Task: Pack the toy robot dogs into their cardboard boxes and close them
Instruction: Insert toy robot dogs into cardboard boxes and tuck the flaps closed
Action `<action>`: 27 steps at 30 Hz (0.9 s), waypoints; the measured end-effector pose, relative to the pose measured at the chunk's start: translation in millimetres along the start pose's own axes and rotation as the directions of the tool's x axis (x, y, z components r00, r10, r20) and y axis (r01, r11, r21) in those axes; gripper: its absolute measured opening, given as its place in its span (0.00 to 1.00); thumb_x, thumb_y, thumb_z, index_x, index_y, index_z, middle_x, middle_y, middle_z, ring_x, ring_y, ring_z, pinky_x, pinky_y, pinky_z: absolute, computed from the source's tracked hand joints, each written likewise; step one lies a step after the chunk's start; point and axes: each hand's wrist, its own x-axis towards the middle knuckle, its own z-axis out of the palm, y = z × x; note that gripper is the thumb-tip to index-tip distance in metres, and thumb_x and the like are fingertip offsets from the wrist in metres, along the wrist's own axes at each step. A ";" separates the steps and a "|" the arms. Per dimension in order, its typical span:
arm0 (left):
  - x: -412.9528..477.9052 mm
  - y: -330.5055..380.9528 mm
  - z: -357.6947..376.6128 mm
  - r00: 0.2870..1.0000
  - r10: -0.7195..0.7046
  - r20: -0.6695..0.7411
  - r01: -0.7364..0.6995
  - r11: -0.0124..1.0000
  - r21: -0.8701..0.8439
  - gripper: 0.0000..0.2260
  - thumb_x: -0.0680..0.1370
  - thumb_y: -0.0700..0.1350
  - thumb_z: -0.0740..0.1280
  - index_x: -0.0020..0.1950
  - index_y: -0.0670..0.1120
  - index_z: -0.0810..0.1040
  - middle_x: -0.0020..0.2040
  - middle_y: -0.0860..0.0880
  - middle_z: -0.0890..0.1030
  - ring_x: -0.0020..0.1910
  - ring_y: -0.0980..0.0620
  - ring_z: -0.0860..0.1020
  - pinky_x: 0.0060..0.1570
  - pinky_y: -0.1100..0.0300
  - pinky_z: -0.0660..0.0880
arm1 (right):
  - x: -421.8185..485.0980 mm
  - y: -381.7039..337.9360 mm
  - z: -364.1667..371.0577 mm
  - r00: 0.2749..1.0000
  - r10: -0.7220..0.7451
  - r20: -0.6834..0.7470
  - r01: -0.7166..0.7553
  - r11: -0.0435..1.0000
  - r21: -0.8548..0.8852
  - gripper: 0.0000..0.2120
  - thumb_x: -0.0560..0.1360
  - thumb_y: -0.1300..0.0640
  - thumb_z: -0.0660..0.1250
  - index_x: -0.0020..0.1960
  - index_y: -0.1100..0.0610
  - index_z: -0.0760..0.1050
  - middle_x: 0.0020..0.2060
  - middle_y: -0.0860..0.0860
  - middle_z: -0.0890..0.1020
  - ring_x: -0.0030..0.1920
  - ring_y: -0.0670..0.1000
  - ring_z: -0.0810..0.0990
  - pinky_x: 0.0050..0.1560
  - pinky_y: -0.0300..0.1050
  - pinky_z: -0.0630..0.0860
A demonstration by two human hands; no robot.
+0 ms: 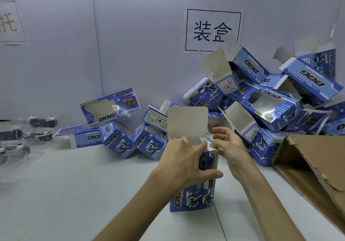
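Current unit: one box (194,197) stands on end on the surface (93,184), a dark toy dog showing through its window. The left hand (184,162) has its fingers clamped round the upper body. The right hand (229,145), fingers loosely apart, touches the side flap (205,144). The lid (187,123) stands up (not yet tucked). Remaining: many open boxes (261,100) in a pile and bagged dogs (28,132) at far left.
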 end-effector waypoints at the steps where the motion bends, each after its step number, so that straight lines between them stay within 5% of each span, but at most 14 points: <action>1: 0.7 0.0 -0.7 1.000 0.002 0.011 -0.002 1.000 0.002 0.39 0.70 0.78 0.54 0.72 0.54 0.67 0.54 0.41 0.77 0.49 0.45 0.76 0.43 0.55 0.67 | 1.2 0.7 -0.1 1.000 -0.001 0.003 0.001 1.000 0.011 0.22 0.71 0.75 0.65 0.60 0.56 0.75 0.51 0.55 0.78 0.48 0.50 0.78 0.46 0.42 0.76; 6: 0.1 -2.2 2.7 0.999 0.018 -0.033 -0.018 1.000 0.014 0.38 0.69 0.77 0.59 0.71 0.54 0.67 0.56 0.42 0.77 0.51 0.43 0.76 0.47 0.53 0.69 | 15.2 -18.6 7.5 0.978 -0.200 0.051 0.207 0.945 -0.254 0.33 0.71 0.72 0.67 0.71 0.49 0.68 0.67 0.47 0.72 0.66 0.50 0.71 0.52 0.42 0.76; 10: -0.4 -4.3 3.0 0.998 0.041 -0.043 -0.040 0.999 0.021 0.38 0.68 0.77 0.60 0.71 0.55 0.67 0.65 0.40 0.73 0.50 0.43 0.77 0.45 0.52 0.68 | 37.1 -61.4 32.3 0.810 -0.578 0.093 0.549 0.693 -0.467 0.21 0.78 0.60 0.65 0.70 0.50 0.73 0.66 0.47 0.76 0.65 0.48 0.73 0.65 0.46 0.71; 12: 0.7 -3.8 1.3 0.999 0.039 0.004 -0.039 0.999 -0.003 0.40 0.68 0.78 0.60 0.74 0.57 0.64 0.77 0.35 0.57 0.55 0.39 0.78 0.52 0.50 0.72 | 51.1 -81.6 48.3 0.764 -0.615 0.196 0.617 0.606 -0.502 0.14 0.80 0.54 0.61 0.64 0.49 0.78 0.63 0.46 0.80 0.62 0.46 0.75 0.65 0.47 0.71; 14: 1.8 -3.3 -1.0 0.999 0.035 0.042 -0.034 0.999 -0.026 0.42 0.68 0.77 0.60 0.76 0.58 0.61 0.80 0.35 0.45 0.58 0.37 0.78 0.58 0.48 0.73 | 69.5 -100.5 63.3 0.810 -0.483 0.331 0.581 0.594 -0.556 0.15 0.83 0.50 0.56 0.58 0.48 0.81 0.59 0.48 0.82 0.59 0.48 0.77 0.63 0.51 0.73; 18: 3.4 -3.1 -7.2 0.995 0.039 0.089 -0.037 0.999 -0.023 0.42 0.68 0.77 0.61 0.77 0.59 0.61 0.79 0.35 0.39 0.54 0.38 0.79 0.55 0.50 0.74 | 101.5 -123.5 87.8 0.878 -0.071 0.473 0.458 0.411 -0.788 0.25 0.83 0.39 0.47 0.51 0.48 0.81 0.64 0.54 0.78 0.63 0.55 0.75 0.67 0.53 0.68; 21: 3.6 -3.4 -9.3 0.994 0.038 0.104 -0.036 0.999 -0.019 0.42 0.68 0.76 0.63 0.77 0.60 0.60 0.78 0.36 0.36 0.55 0.36 0.79 0.59 0.47 0.74 | 108.0 -113.8 98.3 0.885 0.117 0.450 0.407 0.274 -0.871 0.34 0.81 0.32 0.44 0.63 0.53 0.78 0.71 0.58 0.72 0.67 0.58 0.71 0.68 0.56 0.64; 23: 2.7 -3.6 -8.7 0.994 0.035 0.105 -0.034 0.999 -0.018 0.42 0.68 0.76 0.64 0.77 0.60 0.60 0.78 0.36 0.35 0.55 0.36 0.79 0.60 0.47 0.73 | 105.2 -104.5 98.6 0.886 0.238 0.399 0.320 0.310 -0.895 0.40 0.77 0.26 0.43 0.77 0.51 0.65 0.76 0.57 0.64 0.73 0.60 0.65 0.69 0.58 0.62; 27: 3.9 -2.8 -10.2 0.994 0.016 0.106 -0.013 1.000 -0.027 0.42 0.67 0.75 0.66 0.77 0.60 0.61 0.78 0.35 0.36 0.56 0.35 0.78 0.61 0.46 0.73 | 98.6 -96.9 93.9 0.891 0.247 0.382 0.267 0.397 -0.878 0.47 0.72 0.21 0.41 0.79 0.50 0.59 0.77 0.57 0.61 0.75 0.62 0.63 0.66 0.59 0.62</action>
